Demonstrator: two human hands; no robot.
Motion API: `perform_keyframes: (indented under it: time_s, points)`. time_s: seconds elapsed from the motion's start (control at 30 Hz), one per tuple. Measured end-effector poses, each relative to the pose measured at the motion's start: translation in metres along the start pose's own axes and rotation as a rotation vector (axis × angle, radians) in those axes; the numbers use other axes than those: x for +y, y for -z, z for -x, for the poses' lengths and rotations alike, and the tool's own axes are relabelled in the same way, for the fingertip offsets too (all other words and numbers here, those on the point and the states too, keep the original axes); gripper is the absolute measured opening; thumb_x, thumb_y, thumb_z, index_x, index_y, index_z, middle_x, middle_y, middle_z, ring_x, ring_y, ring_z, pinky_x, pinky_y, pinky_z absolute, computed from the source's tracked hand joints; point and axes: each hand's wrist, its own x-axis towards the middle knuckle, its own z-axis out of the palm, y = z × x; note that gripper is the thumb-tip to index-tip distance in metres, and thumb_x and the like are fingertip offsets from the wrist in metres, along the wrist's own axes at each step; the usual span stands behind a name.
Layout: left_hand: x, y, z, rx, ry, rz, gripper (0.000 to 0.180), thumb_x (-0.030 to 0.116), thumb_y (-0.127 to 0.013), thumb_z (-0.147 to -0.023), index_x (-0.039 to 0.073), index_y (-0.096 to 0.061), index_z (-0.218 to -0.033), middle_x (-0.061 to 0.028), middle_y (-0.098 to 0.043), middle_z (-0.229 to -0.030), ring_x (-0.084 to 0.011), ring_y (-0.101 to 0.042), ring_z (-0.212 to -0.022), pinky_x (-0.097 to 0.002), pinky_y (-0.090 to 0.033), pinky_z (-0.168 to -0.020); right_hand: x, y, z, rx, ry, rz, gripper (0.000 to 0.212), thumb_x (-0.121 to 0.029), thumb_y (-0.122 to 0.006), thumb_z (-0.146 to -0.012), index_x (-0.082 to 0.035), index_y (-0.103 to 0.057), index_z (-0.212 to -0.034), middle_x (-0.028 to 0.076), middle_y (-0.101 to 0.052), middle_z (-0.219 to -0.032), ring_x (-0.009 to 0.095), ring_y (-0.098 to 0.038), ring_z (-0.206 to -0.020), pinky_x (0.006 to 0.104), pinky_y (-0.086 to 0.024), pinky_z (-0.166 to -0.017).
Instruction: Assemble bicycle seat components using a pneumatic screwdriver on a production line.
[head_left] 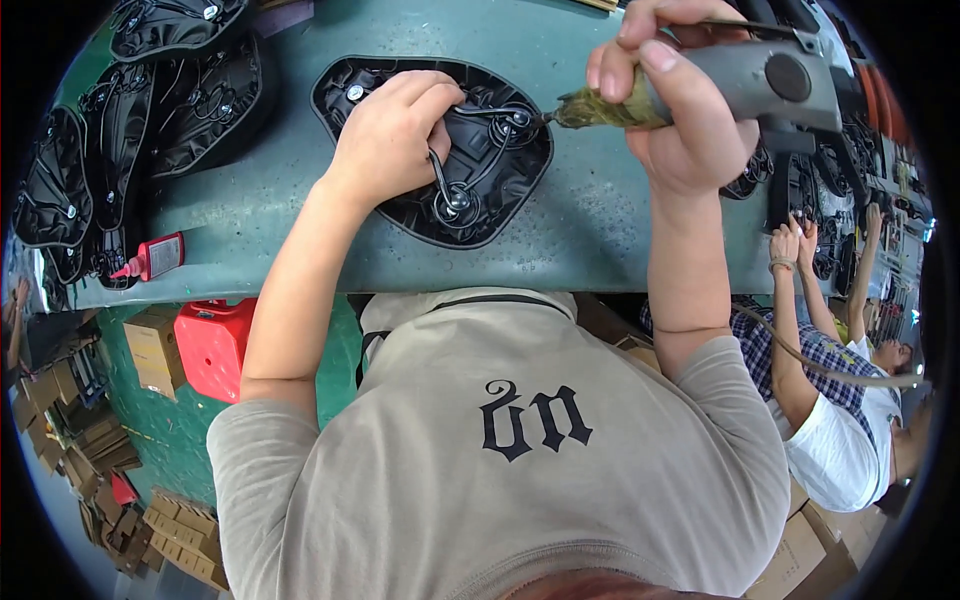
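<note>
A black saddle [493, 172] lies upside down on the green workbench, its wire rails and bolt heads facing up. My left hand [392, 132] rests over its left part, fingers curled around a bent rail [438, 172]. My right hand [692, 125] is closed around a grey power screwdriver [735, 82] whose nose is wrapped in greenish tape. The tool points left, its tip close to the bolt [520, 117] at the saddle's right side; whether they touch I cannot tell. Another bolt [458, 200] shows nearer to me. My left fingertips are partly hidden.
Several black saddles [205, 115] are piled at the bench's left end, near a red bottle [160, 256]. A red stool [215, 345] and a cardboard box [155, 350] stand below on the green floor. At the right, another person [835, 440] works close by; a hose [810, 365] hangs there.
</note>
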Motion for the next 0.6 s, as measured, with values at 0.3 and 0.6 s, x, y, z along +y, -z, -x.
perform_keyframes:
  time_s: [0.3,0.6]
  points:
    - [-0.002,-0.003,0.005,0.064,0.012,-0.027,0.036,0.0,-0.069,-0.07,0.006,-0.067,-0.105,-0.0077,-0.067,-0.104,-0.0288,-0.065,-0.099,-0.0399,-0.056,-0.085,0.04,0.035,-0.018,-0.299,0.024,-0.034,0.033,0.0,-0.051,-0.091,-0.001,-0.055,-0.124,0.021,-0.06,-0.104,0.024,-0.062,-0.07,0.0456,-0.052,-0.072]
    - [-0.003,-0.003,0.007,0.049,0.013,-0.001,0.036,-0.002,-0.067,-0.068,0.005,-0.067,-0.103,-0.0086,-0.065,-0.097,-0.0291,-0.065,-0.092,-0.039,-0.056,-0.08,0.05,0.035,-0.033,-0.425,-0.019,-0.028,0.022,-0.002,-0.051,-0.09,0.002,-0.058,-0.111,0.021,-0.063,-0.094,0.024,-0.061,-0.066,0.0444,-0.051,-0.068]
